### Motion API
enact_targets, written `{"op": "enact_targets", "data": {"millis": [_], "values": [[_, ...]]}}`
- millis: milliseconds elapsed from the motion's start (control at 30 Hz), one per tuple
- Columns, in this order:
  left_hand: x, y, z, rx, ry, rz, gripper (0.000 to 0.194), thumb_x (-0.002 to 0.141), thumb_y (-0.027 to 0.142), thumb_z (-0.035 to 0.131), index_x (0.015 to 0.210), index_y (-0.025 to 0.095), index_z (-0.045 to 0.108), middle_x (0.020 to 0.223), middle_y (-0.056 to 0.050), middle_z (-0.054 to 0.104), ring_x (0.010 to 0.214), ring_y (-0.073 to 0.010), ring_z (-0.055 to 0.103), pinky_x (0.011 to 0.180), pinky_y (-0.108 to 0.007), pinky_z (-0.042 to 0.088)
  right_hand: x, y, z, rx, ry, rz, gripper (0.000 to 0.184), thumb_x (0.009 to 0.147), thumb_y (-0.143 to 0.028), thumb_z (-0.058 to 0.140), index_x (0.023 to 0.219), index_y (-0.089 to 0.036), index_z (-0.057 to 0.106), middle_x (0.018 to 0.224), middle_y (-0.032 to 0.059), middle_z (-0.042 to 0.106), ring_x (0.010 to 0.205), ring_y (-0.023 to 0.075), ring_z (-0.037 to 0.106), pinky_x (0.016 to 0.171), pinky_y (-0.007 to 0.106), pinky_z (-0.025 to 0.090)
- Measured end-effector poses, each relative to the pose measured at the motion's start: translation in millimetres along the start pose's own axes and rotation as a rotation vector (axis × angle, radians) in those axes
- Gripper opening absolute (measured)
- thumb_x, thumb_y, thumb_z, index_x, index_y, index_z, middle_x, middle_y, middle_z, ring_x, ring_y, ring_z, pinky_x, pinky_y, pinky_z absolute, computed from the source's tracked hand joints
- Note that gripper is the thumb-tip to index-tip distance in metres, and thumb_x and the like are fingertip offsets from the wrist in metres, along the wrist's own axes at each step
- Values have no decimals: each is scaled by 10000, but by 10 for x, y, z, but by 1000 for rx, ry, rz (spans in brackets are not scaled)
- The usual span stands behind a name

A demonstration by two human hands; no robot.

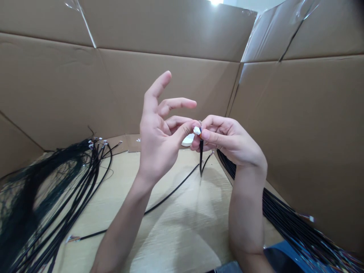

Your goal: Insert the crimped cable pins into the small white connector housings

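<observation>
Both my hands meet in mid-air over the table. My left hand (163, 132) has thumb and a fingertip pinched on a small white connector (196, 131), its other fingers raised and spread. Thumb and fingers of my right hand (227, 138) close on the short coloured wires just behind that connector. From there a black cable (201, 159) hangs down toward the tabletop. Another stretch of black cable (173, 190) runs across the table behind my left forearm, ending in a white connector with coloured wires (72, 239) at lower left.
Black cables with white connectors (91, 178) lie at left beside dark netting (25, 201). A thick bundle of black cables (287, 216) runs along the right, over something blue (284, 252). A white object (187, 140) sits behind my hands. Cardboard walls (170, 83) enclose the table (162, 242).
</observation>
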State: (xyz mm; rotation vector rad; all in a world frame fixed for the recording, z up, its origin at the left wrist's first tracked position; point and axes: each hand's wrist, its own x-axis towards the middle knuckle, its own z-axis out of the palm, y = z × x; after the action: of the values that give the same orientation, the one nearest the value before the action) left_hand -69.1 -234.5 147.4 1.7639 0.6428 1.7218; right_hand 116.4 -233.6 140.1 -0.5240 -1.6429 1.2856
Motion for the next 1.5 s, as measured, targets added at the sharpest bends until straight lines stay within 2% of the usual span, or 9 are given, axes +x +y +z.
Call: {"op": "enact_targets", "data": {"millis": [100,267,333,433,600,833,1067,1167,1500], "values": [[-6,-38,24,-13,19,55,719,935,190,796,1520,338,405,1229,5,749,936,-166,782,812,-300,678,11,-19,30,32,28,-8,158,963,-349,792,942,-212,716,918,19,793,896,156,774,790,251,631],[12,-55,-3,43,56,124,697,923,280,835,1497,316,442,1430,-7,661,1251,-205,692,866,-290,669,21,-37,64,38,54,-12,182,946,-356,808,946,-209,701,910,16,784,871,153,763,776,257,633],[25,-33,-38,82,37,110,595,921,325,837,1429,320,527,1408,-17,679,1199,-208,717,887,-318,671,27,-29,67,30,63,-11,187,938,-354,816,940,-201,708,897,15,775,844,146,752,785,260,634],[34,24,-99,131,6,50,324,964,427,771,1234,280,668,1232,-39,755,992,-192,772,880,-334,669,33,-17,70,28,79,-5,186,930,-346,823,930,-195,714,867,10,757,811,140,739,783,261,631],[26,103,-171,70,-171,-61,331,865,439,873,1059,225,711,839,-2,765,751,-167,766,700,-254,654,19,-34,82,10,57,-8,140,945,-304,805,927,-187,732,868,16,748,811,125,714,774,232,608],[50,90,-198,-63,-191,-49,295,863,263,876,1097,269,697,861,23,794,742,-160,783,715,-286,673,18,-59,119,47,84,-8,169,902,-289,840,850,-196,710,835,-11,712,756,113,684,744,229,591],[41,78,-161,47,-86,-9,340,827,453,902,940,253,650,872,11,759,789,-163,773,716,-270,676,67,-14,159,44,225,-61,196,864,-317,876,828,-204,720,820,-17,721,713,106,678,661,212,548],[42,70,-151,35,-83,15,333,827,422,906,942,250,645,893,8,763,818,-167,779,751,-276,680,79,0,176,4,279,-78,209,843,-338,884,819,-215,717,827,-9,728,732,126,672,655,237,541],[27,64,-163,47,-102,-9,271,842,317,892,967,246,663,937,2,784,885,-192,798,820,-308,694,100,-8,209,17,315,-150,326,770,-277,912,785,-218,592,876,-14,706,743,125,651,666,254,531]]}}
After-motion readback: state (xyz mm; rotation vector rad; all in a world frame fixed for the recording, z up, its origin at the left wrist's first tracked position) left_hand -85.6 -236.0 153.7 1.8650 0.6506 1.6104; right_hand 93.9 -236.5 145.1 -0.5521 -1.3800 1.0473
